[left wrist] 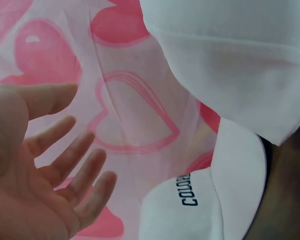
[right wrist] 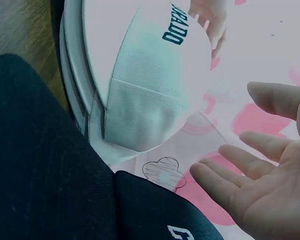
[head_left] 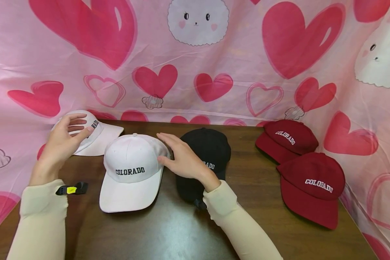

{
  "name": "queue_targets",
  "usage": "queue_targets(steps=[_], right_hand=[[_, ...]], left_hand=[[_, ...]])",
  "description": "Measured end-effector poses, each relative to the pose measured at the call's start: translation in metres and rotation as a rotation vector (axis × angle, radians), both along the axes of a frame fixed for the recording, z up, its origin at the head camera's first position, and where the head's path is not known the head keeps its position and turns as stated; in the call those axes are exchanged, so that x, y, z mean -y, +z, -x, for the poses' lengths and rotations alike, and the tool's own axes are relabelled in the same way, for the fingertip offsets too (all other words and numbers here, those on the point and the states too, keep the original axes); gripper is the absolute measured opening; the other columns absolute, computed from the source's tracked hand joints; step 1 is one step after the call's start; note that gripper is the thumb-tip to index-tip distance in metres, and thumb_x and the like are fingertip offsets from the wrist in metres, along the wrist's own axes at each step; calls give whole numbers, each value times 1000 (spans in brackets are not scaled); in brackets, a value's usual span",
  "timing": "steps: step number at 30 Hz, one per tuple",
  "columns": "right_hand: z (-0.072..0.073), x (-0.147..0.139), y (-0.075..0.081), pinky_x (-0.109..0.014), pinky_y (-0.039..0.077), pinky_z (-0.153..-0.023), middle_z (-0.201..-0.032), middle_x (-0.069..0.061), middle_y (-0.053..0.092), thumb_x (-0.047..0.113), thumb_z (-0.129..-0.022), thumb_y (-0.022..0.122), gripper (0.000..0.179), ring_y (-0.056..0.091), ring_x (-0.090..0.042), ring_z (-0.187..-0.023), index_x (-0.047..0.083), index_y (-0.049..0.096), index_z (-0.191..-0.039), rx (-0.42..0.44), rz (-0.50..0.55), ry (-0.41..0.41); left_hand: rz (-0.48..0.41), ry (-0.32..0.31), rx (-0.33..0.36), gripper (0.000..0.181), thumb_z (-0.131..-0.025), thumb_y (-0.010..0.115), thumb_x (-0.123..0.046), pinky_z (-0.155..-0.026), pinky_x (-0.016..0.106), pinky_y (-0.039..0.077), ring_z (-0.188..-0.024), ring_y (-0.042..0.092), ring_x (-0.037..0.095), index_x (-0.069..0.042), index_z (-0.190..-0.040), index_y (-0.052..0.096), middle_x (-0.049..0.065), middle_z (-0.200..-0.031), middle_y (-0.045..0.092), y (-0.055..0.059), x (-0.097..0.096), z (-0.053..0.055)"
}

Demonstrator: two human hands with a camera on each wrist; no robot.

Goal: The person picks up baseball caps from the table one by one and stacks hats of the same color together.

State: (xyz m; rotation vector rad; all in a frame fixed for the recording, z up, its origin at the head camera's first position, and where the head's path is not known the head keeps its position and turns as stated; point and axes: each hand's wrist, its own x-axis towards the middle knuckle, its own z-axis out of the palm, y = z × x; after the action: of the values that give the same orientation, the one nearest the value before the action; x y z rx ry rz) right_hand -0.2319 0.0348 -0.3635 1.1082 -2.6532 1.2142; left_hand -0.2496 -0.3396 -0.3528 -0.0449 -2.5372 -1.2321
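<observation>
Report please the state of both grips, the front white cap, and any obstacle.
Left grip, right grip: open, empty. Front white cap ungripped, crown up. Black cap close on its right; may crowd right grip.

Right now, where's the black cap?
Head view: on the table, the black cap sits just right of the front white cap, left of the red caps, partly hidden by the right hand.

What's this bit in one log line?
left hand: empty, near rear white cap; right hand: empty, near front white cap; black cap, red caps: on table
</observation>
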Motion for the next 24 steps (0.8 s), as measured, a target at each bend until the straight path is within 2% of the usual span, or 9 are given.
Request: queue_targets(steps=[3, 7, 9, 12, 15, 20, 24], right_hand=[[0, 0, 0, -43, 37, -124, -165, -11, 44, 17, -100, 74, 69, 41, -25, -153, 5, 44, -161, -13, 26, -8], [0, 1, 1, -39, 44, -119, -163, -9, 46, 15, -100, 74, 67, 44, -22, -150, 7, 45, -160, 1, 64, -12], [-1, 1, 1, -37, 46, -117, -162, -9, 47, 14, -100, 74, 67, 46, -21, -148, 8, 45, -160, 9, 80, -13], [-1, 0, 1, -36, 47, -115, -162, -8, 47, 13, -100, 73, 65, 48, -20, -146, 9, 46, -160, 12, 95, -14], [-1, 1, 1, -36, 48, -114, -161, -7, 48, 13, -101, 72, 64, 49, -19, -145, 10, 47, -159, 5, 100, -17], [-1, 2, 1, -36, 48, -114, -160, -7, 49, 13, -101, 72, 63, 49, -19, -145, 10, 48, -159, 0, 107, -14], [-1, 2, 1, -37, 48, -114, -160, -8, 50, 12, -100, 73, 63, 50, -20, -145, 9, 48, -158, 1, 110, -11]], left_hand=[[-52, 68, 6, 59, -104, 67, -32, -88, 5, 42, -115, 50, 5, -10, -155, 48, -5, -130, 55, -2, 4, 1], [-135, 162, 47, 63, -104, 66, -35, -92, 14, 42, -115, 47, 3, -14, -159, 45, -20, -124, 51, -5, 9, 2], [-181, 203, 70, 64, -103, 66, -34, -95, 19, 41, -115, 44, 2, -16, -160, 44, -23, -124, 49, -7, 11, 4], [-254, 257, 112, 66, -103, 65, -32, -106, 27, 40, -120, 41, 4, -19, -163, 39, -18, -135, 48, -11, 16, 6], [-311, 307, 158, 71, -103, 65, -32, -112, 29, 37, -125, 37, 6, -21, -165, 31, -12, -148, 42, -15, 20, 9], [-395, 396, 203, 78, -102, 66, -32, -109, 23, 35, -127, 32, 5, -23, -166, 23, -12, -153, 32, -22, 26, 12], [-447, 451, 229, 79, -101, 67, -31, -119, 26, 31, -135, 29, 6, -25, -166, 21, -11, -155, 26, -24, 28, 13]])
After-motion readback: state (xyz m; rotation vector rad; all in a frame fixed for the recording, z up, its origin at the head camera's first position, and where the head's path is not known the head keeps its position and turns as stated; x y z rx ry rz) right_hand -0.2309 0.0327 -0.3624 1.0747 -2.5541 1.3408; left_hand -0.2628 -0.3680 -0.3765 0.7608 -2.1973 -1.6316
